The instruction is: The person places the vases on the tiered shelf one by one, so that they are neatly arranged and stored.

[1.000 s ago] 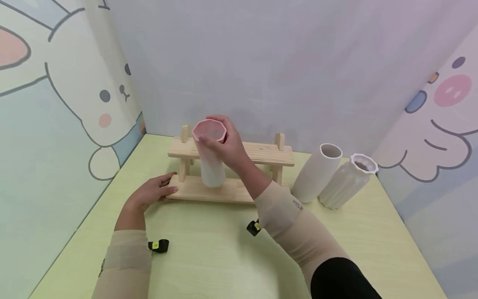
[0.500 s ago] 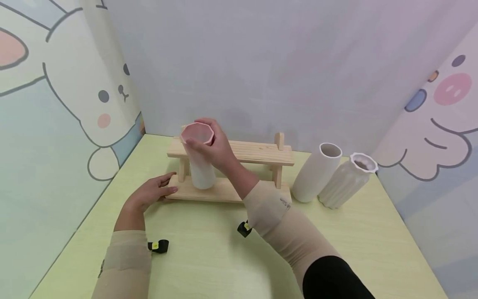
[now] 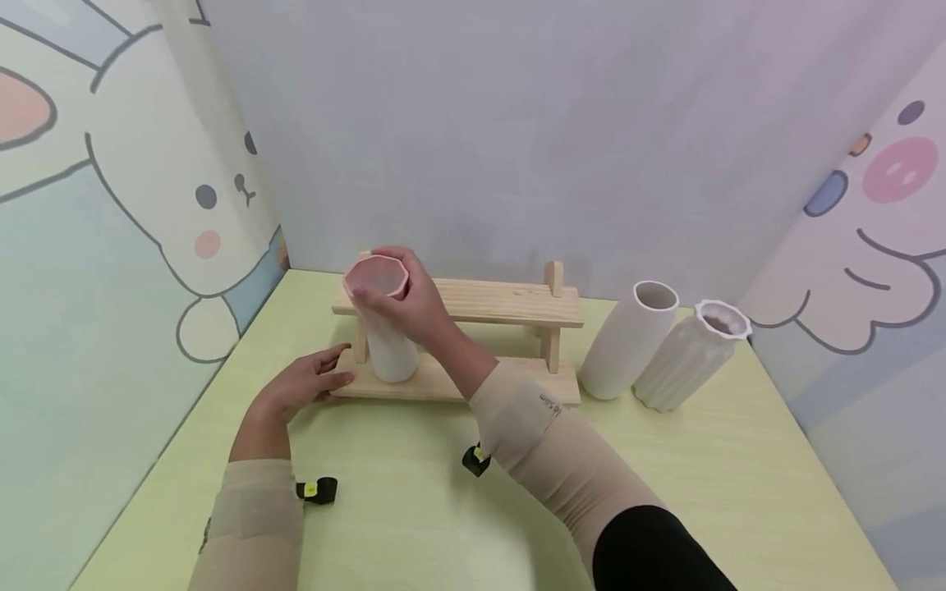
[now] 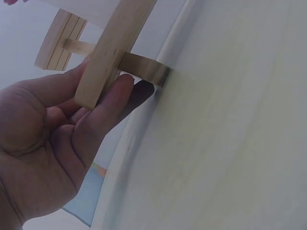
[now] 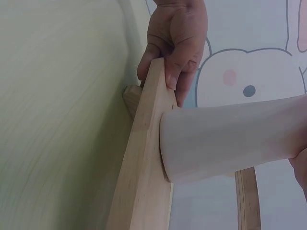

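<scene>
My R hand (image 3: 412, 305) has its fingers clamped round the upper part of a tall white vase w/ a pink, faceted rim (image 3: 394, 355). Its base meets the lower board near the L end of a pale wooden two-tier rack (image 3: 510, 302); can't tell if it's fully flat. My L hand (image 3: 305, 383) pinches that board's L end, thumb on top, fingers under.

Progress, my read: this vase is approx. in place but not yet released. Two others are off the rack, on the pale yellow-green tabletop (image 3: 399, 525) to its R: a smooth white cylindrical vase (image 3: 619, 349) and a white fluted vase w/ scalloped rim (image 3: 681, 368).

Labels: no brand I can make out. Yellow tag (image 3: 310, 490) on the L black strap (image 3: 326, 491), and dark lettering (image 3: 550, 403) on my R sleeve, both too small to read.
</scene>
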The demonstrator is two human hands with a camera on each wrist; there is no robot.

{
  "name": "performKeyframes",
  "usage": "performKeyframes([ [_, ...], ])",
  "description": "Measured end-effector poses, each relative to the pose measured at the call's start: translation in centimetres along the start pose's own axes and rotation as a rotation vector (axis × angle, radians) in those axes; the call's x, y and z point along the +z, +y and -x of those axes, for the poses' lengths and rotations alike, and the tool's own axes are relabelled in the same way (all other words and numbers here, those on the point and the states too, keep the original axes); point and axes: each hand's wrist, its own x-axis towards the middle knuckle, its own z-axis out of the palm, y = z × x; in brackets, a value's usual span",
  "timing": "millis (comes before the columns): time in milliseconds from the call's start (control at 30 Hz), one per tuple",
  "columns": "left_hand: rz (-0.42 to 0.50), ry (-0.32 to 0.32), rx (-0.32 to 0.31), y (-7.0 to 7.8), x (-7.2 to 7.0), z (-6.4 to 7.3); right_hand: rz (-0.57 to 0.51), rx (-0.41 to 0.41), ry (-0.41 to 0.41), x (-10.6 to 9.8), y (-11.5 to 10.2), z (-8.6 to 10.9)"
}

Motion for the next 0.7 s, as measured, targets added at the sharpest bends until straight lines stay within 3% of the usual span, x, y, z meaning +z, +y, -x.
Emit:
performKeyframes([
  [700, 0.012, -0.009, 0.008, 0.21, 0.0, 0.33, -0.042, 0.033, 0.041, -0.04, 0.8, -0.11],
])
